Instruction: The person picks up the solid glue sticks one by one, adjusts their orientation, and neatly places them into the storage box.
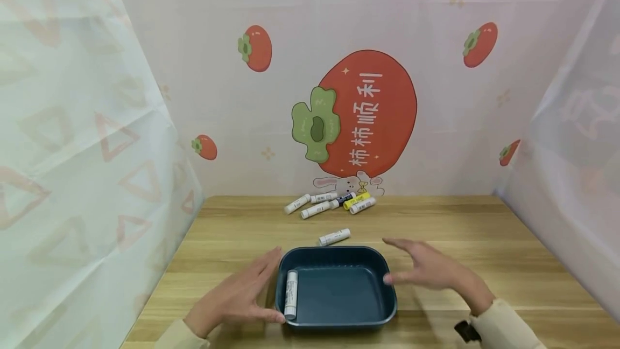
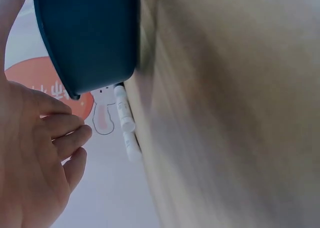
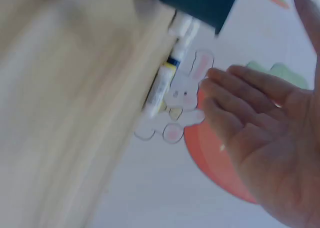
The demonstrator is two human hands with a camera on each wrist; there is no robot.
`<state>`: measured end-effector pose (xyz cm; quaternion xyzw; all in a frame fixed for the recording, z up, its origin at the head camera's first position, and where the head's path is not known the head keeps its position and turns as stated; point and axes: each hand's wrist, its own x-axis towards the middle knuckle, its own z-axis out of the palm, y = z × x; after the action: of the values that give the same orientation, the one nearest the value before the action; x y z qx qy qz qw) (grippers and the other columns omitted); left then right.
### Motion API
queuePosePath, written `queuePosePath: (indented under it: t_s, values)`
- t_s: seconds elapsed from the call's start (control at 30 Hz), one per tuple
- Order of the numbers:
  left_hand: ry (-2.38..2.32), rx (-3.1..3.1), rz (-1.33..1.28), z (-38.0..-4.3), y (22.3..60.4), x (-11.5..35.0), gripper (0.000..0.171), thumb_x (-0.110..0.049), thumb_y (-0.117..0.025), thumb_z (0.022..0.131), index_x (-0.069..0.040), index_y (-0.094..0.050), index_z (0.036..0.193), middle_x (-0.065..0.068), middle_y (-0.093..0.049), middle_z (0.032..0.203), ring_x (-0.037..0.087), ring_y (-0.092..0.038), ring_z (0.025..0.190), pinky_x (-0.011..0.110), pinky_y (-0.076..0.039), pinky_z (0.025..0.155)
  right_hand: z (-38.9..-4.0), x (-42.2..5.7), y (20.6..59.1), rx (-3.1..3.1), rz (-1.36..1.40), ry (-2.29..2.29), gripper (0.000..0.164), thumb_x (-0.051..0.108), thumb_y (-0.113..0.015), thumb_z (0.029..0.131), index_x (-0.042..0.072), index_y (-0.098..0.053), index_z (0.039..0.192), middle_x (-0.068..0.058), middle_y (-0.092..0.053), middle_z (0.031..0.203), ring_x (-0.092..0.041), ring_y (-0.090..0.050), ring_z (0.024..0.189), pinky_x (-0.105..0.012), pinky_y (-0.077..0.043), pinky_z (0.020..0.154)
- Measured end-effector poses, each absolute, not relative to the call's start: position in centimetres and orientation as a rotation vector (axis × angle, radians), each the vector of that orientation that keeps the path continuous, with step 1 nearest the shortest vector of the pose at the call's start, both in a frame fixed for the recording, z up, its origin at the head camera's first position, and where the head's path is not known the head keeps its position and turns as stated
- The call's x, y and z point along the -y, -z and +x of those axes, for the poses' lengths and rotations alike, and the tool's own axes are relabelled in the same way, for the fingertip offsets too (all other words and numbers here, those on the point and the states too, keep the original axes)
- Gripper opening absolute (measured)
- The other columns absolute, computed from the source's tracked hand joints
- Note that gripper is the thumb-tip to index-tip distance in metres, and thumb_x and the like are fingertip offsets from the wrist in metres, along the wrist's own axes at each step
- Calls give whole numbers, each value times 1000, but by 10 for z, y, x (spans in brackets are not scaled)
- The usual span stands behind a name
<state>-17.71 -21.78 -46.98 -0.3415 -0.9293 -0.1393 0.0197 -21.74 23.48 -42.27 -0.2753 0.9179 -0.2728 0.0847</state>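
1. Hovering at the left side of a glossy dark-teal, rounded-rectangular tray point(image 1: 344, 296), the left hand point(image 1: 239, 296) is extending its fingers loosely, thumb apart; its thumb tip is overlapping the near-left rim in the head view, contact cannot be told.
2. The right hand point(image 1: 428, 267) is hovering at the tray's right side, fingers loosely extended, palm turned inward; its thumb tip is overlapping the right rim, contact again unclear.
3. The tray is sitting on a light wood-grain worktop point(image 1: 448, 225), between both hands.
4. A white cylindrical tube with small print point(image 1: 291, 295) is lying inside the tray, lengthwise along the left wall.
5. A second white printed tube point(image 1: 335, 237) is lying at a slant just beyond the tray's far rim.
6. Farther back, four white tubes point(image 1: 316, 210), one dark-blue tube point(image 1: 343, 200) and one yellow tube point(image 1: 357, 201) are lying clustered near a white backdrop sheet point(image 1: 436, 144) printed with red persimmons.
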Motion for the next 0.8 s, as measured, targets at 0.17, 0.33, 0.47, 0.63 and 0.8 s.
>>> queuePosePath:
  t_s: [0.17,0.33,0.47,0.63,0.8]
  values:
    - [432,2891,-1054,-185,462,213,126,-89,-60,83,-16,-7,172,7,-14,179,30,-30,162,54,-43,122,-267,-226,415,-2849,-830,771,69,49,-74,97,4,-60,147,-17,-64,148,-42,-61,137,-61,-52,110]
    - [417,2927,-1108,-190,461,208,127,-89,-61,82,-17,-5,172,5,-10,180,27,-25,164,52,-40,124,-306,-205,427,-2849,-871,664,65,48,-77,95,6,-65,143,-14,-68,144,-37,-64,134,-58,-54,109]
    - [436,2964,-1138,-191,463,207,129,-87,-64,81,-19,-2,172,4,-8,180,28,-25,164,52,-40,124,-327,-192,447,-2813,-902,647,60,40,-80,94,5,-66,142,-13,-69,143,-36,-64,134,-57,-54,109]
    - [476,2987,-1140,-190,464,206,130,-86,-66,80,-21,0,172,2,-6,180,28,-24,164,53,-39,125,-343,-178,468,-2788,-962,650,55,33,-83,93,6,-70,138,-9,-73,138,-31,-67,130,-53,-56,108]
    - [497,3003,-1131,-191,466,205,130,-85,-68,80,-23,2,171,1,-4,181,28,-23,165,53,-39,125,-351,-168,476,-2752,-971,672,47,27,-83,93,10,-73,135,-4,-75,132,-26,-69,126,-51,-57,107]
